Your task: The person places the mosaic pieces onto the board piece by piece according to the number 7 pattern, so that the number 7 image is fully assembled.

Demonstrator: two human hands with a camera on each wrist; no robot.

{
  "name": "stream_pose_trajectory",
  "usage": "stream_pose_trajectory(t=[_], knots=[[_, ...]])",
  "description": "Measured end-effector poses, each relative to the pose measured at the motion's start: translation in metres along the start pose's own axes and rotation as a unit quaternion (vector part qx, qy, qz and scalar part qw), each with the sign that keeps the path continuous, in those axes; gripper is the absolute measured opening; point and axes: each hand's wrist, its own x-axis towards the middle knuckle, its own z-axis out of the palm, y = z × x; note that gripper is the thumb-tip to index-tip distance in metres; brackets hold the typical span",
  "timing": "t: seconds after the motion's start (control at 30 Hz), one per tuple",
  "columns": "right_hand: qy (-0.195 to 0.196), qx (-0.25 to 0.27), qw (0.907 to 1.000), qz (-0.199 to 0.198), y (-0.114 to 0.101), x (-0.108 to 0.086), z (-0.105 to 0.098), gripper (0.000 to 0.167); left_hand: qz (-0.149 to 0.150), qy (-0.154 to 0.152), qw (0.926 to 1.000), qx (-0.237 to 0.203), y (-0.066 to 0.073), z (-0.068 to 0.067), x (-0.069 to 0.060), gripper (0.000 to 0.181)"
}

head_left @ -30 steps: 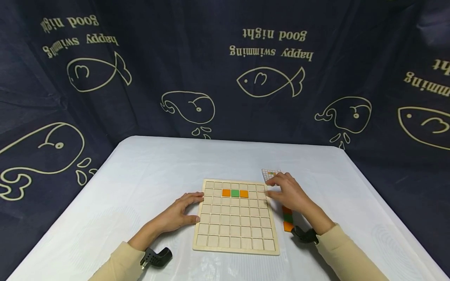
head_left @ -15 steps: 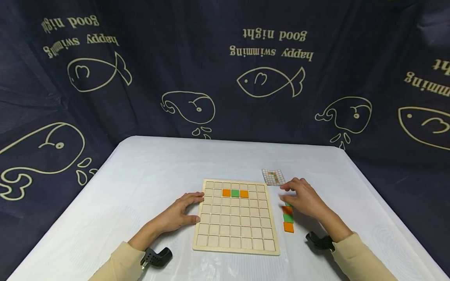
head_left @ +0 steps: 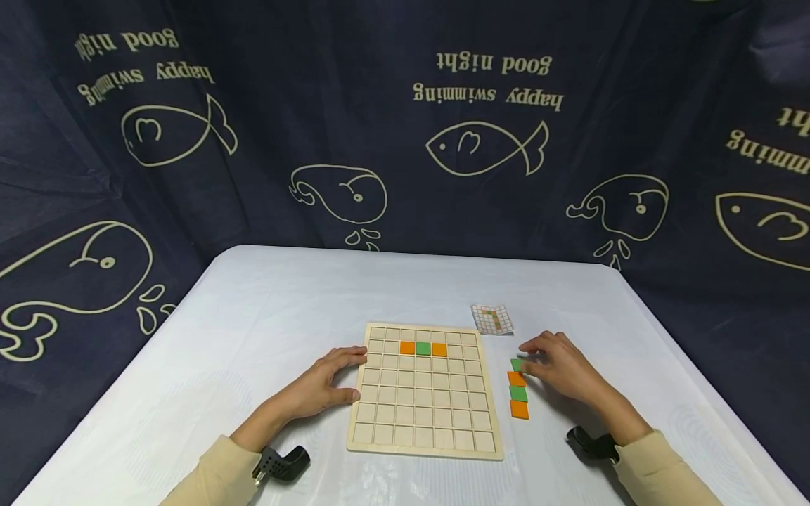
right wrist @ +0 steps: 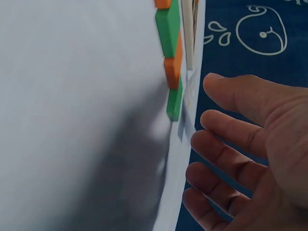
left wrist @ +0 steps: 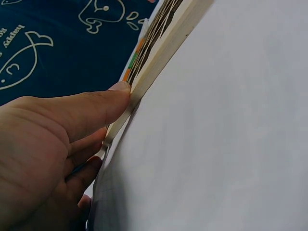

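1. Left hand (head_left: pixel 324 385): fingers spread, touching the left edge of the grid board (head_left: pixel 424 400).
2. Right hand (head_left: pixel 564 365): fingers parted, holding nothing, near the tile column (head_left: pixel 519 393) right of the board.

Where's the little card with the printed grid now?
In the head view, the printed card lies on the white table by the far right corner of the wooden board, beyond and to the left of the right hand.
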Motion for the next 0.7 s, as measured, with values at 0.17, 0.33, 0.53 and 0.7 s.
stream_pose_trajectory(t=[0.17, 0.33, 0.53, 0.7], knots=[[-0.017, -0.005, 0.9998, 0.01, 0.0047, -0.0022, 0.0018, 0.028, 0.007, 0.0, 0.9999, 0.008, 0.0004, 0.0, -0.0003, 0.058], [-0.027, -0.009, 0.9995, 0.015, 0.0088, -0.0017, 0.0032, 0.027, -0.005, -0.003, 1.0, -0.001, 0.0005, -0.0008, 0.0001, 0.058], [-0.035, -0.012, 0.9992, 0.014, 0.0106, -0.0005, 0.0039, 0.027, -0.002, -0.002, 1.0, 0.0, 0.0007, -0.0008, 0.0001, 0.059], [-0.037, -0.017, 0.9991, 0.01, 0.0108, -0.0007, 0.004, 0.027, -0.004, -0.002, 1.0, 0.001, -0.001, -0.0004, 0.0003, 0.059]])
